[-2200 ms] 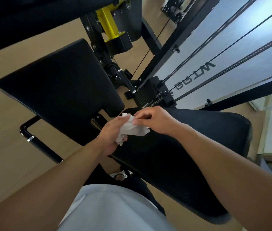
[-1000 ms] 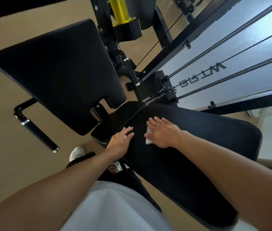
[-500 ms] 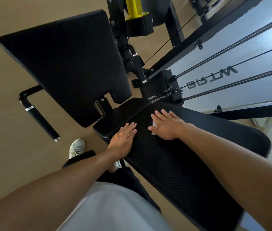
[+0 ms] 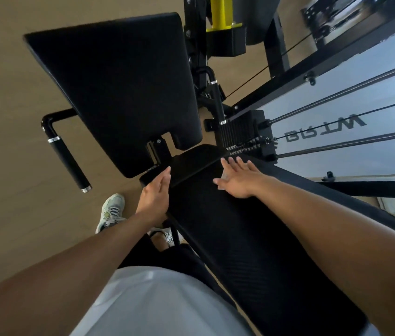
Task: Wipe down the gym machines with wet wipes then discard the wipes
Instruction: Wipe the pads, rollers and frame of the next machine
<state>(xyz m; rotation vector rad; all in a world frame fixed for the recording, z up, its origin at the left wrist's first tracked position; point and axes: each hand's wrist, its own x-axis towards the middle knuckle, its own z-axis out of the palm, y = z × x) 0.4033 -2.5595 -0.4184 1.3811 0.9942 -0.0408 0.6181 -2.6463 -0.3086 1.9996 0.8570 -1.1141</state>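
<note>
White wet wipe: only a small pale sliver of it shows, pinned flat under my right hand at the upper end of the long black textured vinyl bench pad; most of the wipe is hidden beneath my palm. My right fingers lie straight and spread, pointing toward 12 o'clock, pressing the wipe onto the pad rather than pinching it. My left hand rests with straight, closed fingers on the pad's left edge, its fingertips reaching the small black padded seat section that adjoins the pad at 11 o'clock.

The bench pad runs from the centre toward 5 o'clock, with bare textured surface between my right forearm and the left edge. At 10 o'clock from my hands stands the large black smooth rectangular back pad, its lower corner just beside my left fingertips. A black tubular handle with chrome rings projects at 9 o'clock, well apart from both hands. At 1 o'clock, just beyond my right fingertips, sits the black weight stack with steel guide rods running toward 2 o'clock across a pale lettered panel. A yellow metal post rises at 12 o'clock. Tan floor lies open to the left, where my pale laced sneaker stands at 8 o'clock.
</note>
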